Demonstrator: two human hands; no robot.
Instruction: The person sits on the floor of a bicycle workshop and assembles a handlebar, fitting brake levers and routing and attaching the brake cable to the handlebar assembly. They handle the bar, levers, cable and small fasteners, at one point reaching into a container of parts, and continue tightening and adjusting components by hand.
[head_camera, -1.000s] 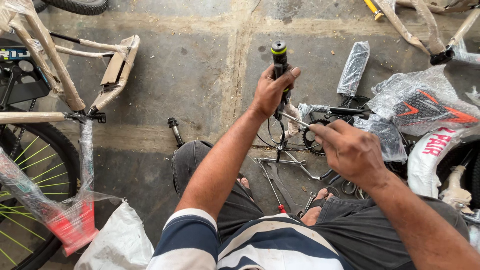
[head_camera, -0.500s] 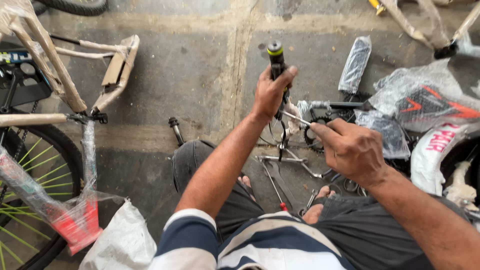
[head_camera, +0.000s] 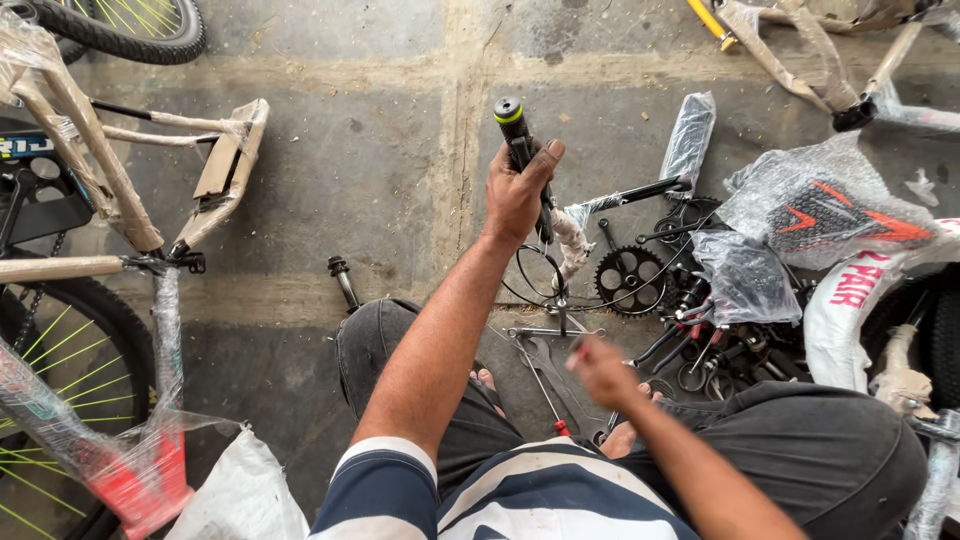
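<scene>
My left hand (head_camera: 515, 195) is shut around a black handlebar grip with a green ring (head_camera: 512, 125), holding the bar upright over the concrete floor. Cables loop down from the bar to a wrapped stem (head_camera: 572, 240). My right hand (head_camera: 603, 372) is low and blurred, just above several flat wrenches (head_camera: 545, 345) and a thin screwdriver with a red handle (head_camera: 548, 400) lying between my knees. A small red spot shows beside its fingers; whether it holds anything is unclear. A black chainring with crank (head_camera: 630, 280) lies just beyond.
A paper-wrapped bicycle frame (head_camera: 90, 150) and a wheel with yellow-green spokes (head_camera: 40, 340) stand at the left. Bubble-wrapped parts (head_camera: 820, 205) and a white tyre-shaped part (head_camera: 850, 310) crowd the right. A small black bolt part (head_camera: 343, 280) lies on the floor.
My right hand has dropped from beside the handlebar down toward the tools near my knees. The left hand has kept its grip on the bar.
</scene>
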